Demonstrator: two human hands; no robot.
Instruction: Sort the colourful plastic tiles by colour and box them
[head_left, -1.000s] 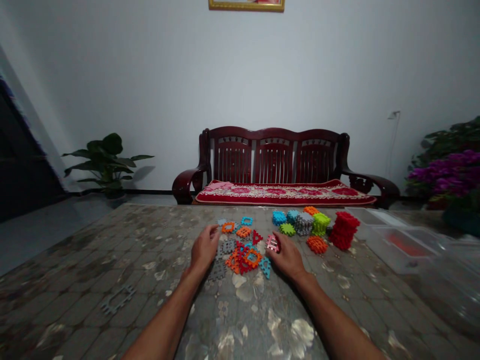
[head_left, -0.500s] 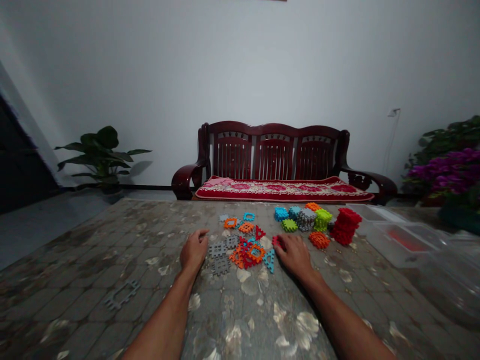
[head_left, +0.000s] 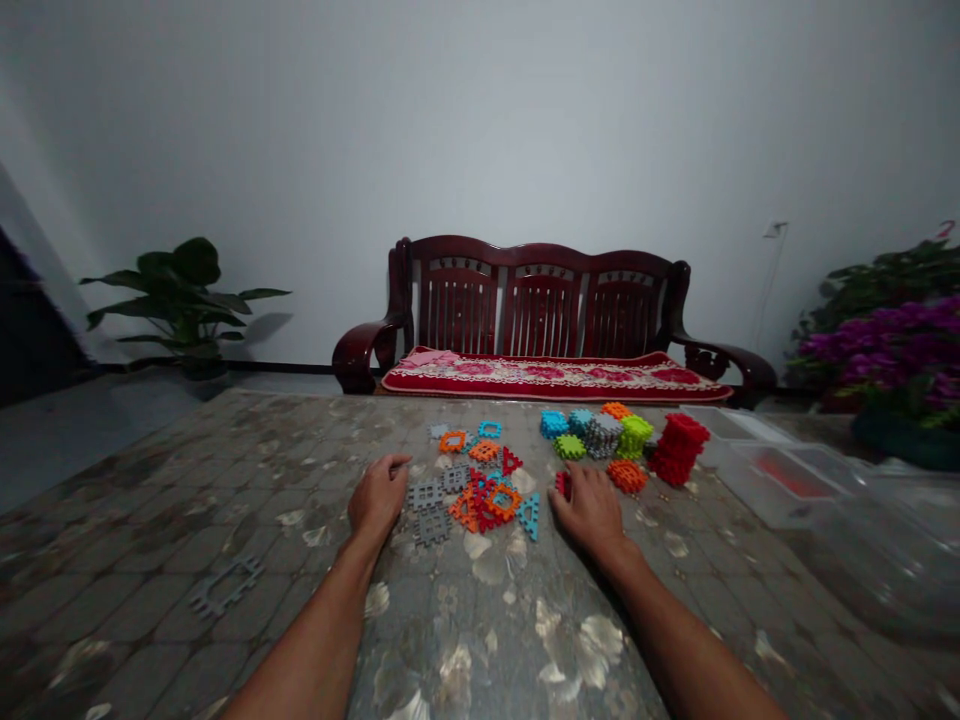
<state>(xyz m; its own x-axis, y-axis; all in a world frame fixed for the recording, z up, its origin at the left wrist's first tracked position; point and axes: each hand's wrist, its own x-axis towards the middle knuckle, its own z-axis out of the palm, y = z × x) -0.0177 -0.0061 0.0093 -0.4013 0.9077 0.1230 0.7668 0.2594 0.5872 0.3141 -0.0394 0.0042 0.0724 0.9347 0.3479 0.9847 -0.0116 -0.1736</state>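
Observation:
My right hand (head_left: 589,502) is closed on a small red interlocking plastic piece (head_left: 563,486), of which only the end shows beside the thumb. Resting on the table left of the pile, my left hand (head_left: 379,497) has its fingers loosely stretched and holds nothing. Between the hands lie loose toothed pieces: grey squares (head_left: 433,524), overlapping orange frames (head_left: 503,502), red triangles (head_left: 511,461) and a blue triangle (head_left: 529,515). Behind my right hand stand sorted stacks, among them a tall red stack (head_left: 679,449), an orange stack (head_left: 627,476) and a grey stack (head_left: 602,436).
A grey rectangular frame piece (head_left: 226,586) lies apart at the left on the patterned tablecloth (head_left: 480,640). Clear plastic boxes (head_left: 765,497) stand on the right side. Beyond the table is a wooden bench (head_left: 540,300) with a red cover; plants flank it.
My right hand has shifted slightly right, away from the blue triangle, with the red piece in it. My left hand stays beside the grey pieces. The whole view has shifted a little.

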